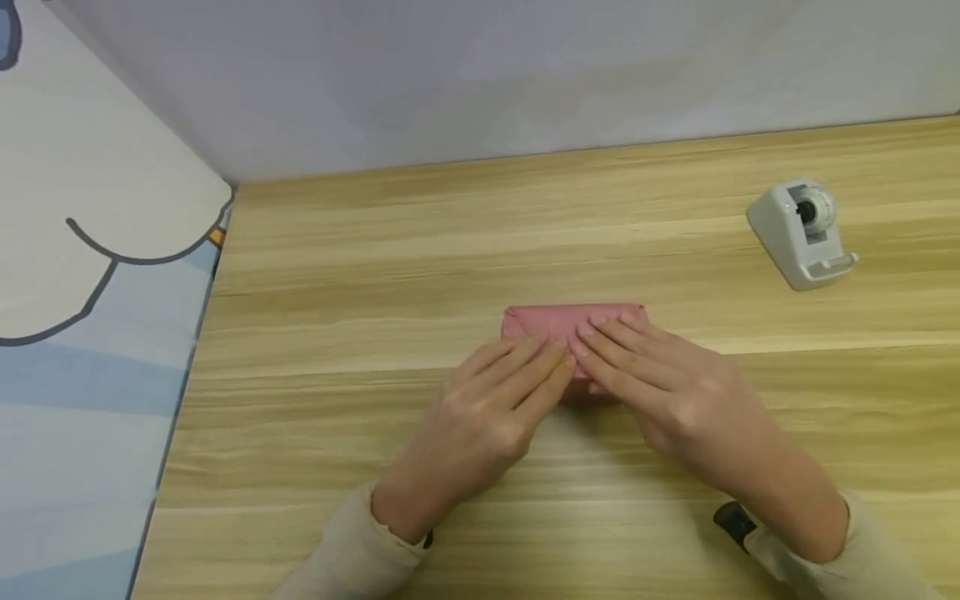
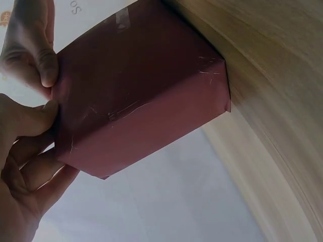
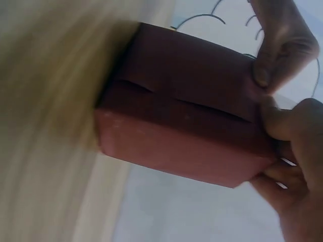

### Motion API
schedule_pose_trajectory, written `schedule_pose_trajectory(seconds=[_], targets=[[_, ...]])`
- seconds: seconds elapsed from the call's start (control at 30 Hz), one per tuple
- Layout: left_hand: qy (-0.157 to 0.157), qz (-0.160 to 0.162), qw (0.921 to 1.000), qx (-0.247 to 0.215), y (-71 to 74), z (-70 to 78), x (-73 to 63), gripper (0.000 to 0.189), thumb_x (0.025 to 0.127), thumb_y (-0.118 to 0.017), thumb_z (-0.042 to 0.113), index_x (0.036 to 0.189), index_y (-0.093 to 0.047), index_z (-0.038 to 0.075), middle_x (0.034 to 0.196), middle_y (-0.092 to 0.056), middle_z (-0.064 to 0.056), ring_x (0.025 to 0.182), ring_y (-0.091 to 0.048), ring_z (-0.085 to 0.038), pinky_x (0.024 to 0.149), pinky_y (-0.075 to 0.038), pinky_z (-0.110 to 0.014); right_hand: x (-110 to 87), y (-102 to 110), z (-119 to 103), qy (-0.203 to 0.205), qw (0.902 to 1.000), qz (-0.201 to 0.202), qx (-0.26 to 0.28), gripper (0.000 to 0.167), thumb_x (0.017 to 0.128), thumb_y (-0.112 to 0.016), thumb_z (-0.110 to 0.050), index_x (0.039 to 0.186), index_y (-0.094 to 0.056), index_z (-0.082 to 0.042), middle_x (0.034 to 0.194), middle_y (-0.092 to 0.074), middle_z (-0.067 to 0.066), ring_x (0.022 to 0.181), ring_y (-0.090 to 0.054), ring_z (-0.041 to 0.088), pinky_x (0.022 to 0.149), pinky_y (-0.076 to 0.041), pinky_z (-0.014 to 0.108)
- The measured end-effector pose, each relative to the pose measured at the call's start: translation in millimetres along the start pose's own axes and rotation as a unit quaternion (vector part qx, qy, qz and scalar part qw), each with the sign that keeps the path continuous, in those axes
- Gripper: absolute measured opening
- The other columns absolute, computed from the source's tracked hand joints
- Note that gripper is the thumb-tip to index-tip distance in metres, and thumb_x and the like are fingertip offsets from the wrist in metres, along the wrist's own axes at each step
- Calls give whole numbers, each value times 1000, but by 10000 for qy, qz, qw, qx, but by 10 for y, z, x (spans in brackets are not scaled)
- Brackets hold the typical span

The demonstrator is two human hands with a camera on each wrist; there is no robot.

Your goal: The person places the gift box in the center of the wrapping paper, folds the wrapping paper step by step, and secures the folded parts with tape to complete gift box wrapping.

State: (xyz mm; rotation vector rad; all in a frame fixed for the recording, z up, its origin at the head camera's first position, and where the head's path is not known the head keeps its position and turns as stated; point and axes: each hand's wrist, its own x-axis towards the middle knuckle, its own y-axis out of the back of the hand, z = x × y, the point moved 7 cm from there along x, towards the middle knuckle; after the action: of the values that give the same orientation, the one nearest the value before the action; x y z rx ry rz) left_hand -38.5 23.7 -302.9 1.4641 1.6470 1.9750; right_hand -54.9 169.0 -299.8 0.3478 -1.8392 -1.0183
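Note:
A box [image 1: 547, 321] wrapped in pink paper stands on the wooden table; in the wrist views it looks dark red. My left hand [image 1: 495, 396] presses on the left part of its top with nearly straight fingers. My right hand [image 1: 667, 379] lies over the right part, fingers extended across the top. The left wrist view shows both thumbs close together at the top edge and a bit of clear tape [image 2: 122, 19] on the wrapped side. An open paper seam [image 3: 176, 101] crosses the side in the right wrist view.
A white tape dispenser [image 1: 798, 233] with a roll of tape stands at the back right of the table [image 1: 360, 267]. A grey wall [image 1: 480, 83] rises behind. On the left is a panel [image 1: 97, 417] with a cartoon print.

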Motion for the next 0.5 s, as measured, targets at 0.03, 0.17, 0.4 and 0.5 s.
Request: schedule_pose_trajectory(seconds=[0.03, 0.17, 0.4, 0.5], targets=[[-20, -12, 10000, 29, 1, 1, -1, 23, 100, -67, 12, 120, -78, 8, 123, -77, -6, 115, -75, -19, 107, -55, -33, -15, 3, -14, 111, 9998, 153, -78, 36, 112, -45, -16, 124, -75, 0, 129, -73, 15, 112, -75, 34, 115, -47, 33], [-31, -63, 10000, 0, 7, -2, -15, 24, 101, -67, 13, 120, -78, 8, 124, -77, -6, 115, -75, -19, 107, -55, -33, -74, 3, -48, 487, 9959, 726, -249, 30, 109, -51, -10, 118, -78, -1, 122, -76, 13, 106, -77, 30, 108, -53, 35], [28, -204, 9997, -124, 6, -23, -32, 26, 99, -68, 10, 123, -77, 8, 126, -76, -6, 117, -74, -19, 108, -54, -34, -91, 21, 211, -377, 9831, 486, 1727, 24, 103, -66, -21, 113, -81, -6, 123, -76, 8, 128, -66, 9, 112, -48, 26], [-6, -284, 9995, -118, -5, -27, -22, 28, 99, -69, 10, 126, -76, 8, 128, -75, -6, 118, -73, -18, 109, -54, -34, -155, 128, 511, -1644, 9508, 463, 2586, 16, 97, -72, -8, 110, -81, -6, 118, -79, 2, 119, -71, 6, 107, -52, 21]])
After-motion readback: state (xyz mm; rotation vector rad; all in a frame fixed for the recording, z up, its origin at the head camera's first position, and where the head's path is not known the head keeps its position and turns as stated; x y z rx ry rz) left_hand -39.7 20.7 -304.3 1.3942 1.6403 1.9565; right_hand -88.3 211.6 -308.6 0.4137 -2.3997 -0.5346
